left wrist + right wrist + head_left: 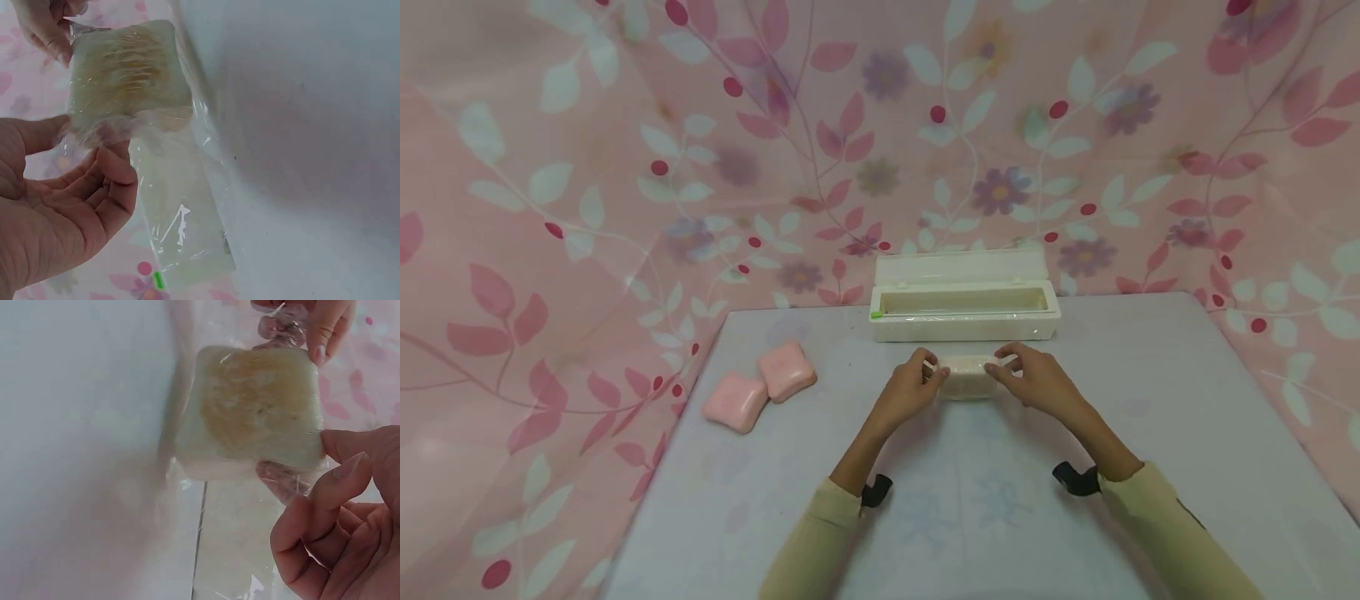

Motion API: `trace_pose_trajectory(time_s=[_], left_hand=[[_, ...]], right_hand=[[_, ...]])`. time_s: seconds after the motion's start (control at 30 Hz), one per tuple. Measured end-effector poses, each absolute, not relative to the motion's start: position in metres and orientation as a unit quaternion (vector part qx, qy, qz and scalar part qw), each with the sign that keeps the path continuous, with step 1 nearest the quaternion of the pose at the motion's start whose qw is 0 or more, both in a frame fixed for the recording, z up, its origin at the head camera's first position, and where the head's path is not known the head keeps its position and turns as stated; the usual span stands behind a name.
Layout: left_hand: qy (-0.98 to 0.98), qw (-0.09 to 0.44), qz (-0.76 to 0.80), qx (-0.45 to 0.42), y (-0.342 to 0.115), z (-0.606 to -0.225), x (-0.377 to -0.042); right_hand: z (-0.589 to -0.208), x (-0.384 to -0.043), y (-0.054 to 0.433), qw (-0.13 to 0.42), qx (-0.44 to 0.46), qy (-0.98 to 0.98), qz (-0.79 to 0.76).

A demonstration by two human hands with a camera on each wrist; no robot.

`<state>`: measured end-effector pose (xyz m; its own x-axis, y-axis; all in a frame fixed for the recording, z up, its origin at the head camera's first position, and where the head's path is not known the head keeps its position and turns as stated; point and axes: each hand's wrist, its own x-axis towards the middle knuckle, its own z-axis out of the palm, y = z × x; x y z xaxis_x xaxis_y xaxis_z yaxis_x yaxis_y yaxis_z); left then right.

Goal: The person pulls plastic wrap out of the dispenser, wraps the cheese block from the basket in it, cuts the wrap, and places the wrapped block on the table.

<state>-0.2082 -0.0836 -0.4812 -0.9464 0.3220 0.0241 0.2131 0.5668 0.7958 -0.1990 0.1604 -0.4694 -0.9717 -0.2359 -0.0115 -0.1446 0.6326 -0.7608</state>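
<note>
Both hands hold a pale, rounded square block (967, 377) with a brownish middle, covered in clear, wrinkled cling film (284, 478). My left hand (915, 383) pinches its left side, thumb at the edge and fingers curled under the bunched film. On the opposite side my right hand (1034, 379) grips it likewise, thumb along the edge. In the left wrist view the brown patch on the block (130, 69) shows through the creased film. Just beyond the hands stands a long white dispenser box (966, 327), its lid raised and a green piece at its left end.
Two pink, pillow-shaped square pieces (786, 371) lie touching at the left of the white-covered table (955, 533). A floral curtain (880, 150) hangs behind the table and down its sides. A black wrist mount (1075, 478) juts from each sleeve.
</note>
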Motion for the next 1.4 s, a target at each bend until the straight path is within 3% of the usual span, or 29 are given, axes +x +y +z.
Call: trace_pose_trajectory(time_s=[0.27,0.63,0.93,1.1,1.4], left_hand=[[0.903,0.006,0.418,0.099,-0.067,-0.49,-0.243],[0.908,-0.027,0.416,0.041,-0.055,-0.509,-0.27],[0.893,-0.033,0.446,0.046,-0.057,-0.524,-0.28],[0.9,-0.039,0.433,0.034,-0.063,-0.516,-0.276],[0.864,-0.223,0.441,-0.097,-0.108,-0.507,-0.279]], right_hand=[[-0.48,-0.235,0.156,0.037,-0.08,0.9,-0.427],[-0.504,-0.264,0.147,-0.02,-0.036,0.91,-0.413],[-0.509,-0.274,0.143,-0.021,-0.012,0.922,-0.386],[-0.498,-0.271,0.144,0.006,-0.021,0.935,-0.355],[-0.463,-0.258,0.136,-0.051,-0.034,0.961,-0.271]])
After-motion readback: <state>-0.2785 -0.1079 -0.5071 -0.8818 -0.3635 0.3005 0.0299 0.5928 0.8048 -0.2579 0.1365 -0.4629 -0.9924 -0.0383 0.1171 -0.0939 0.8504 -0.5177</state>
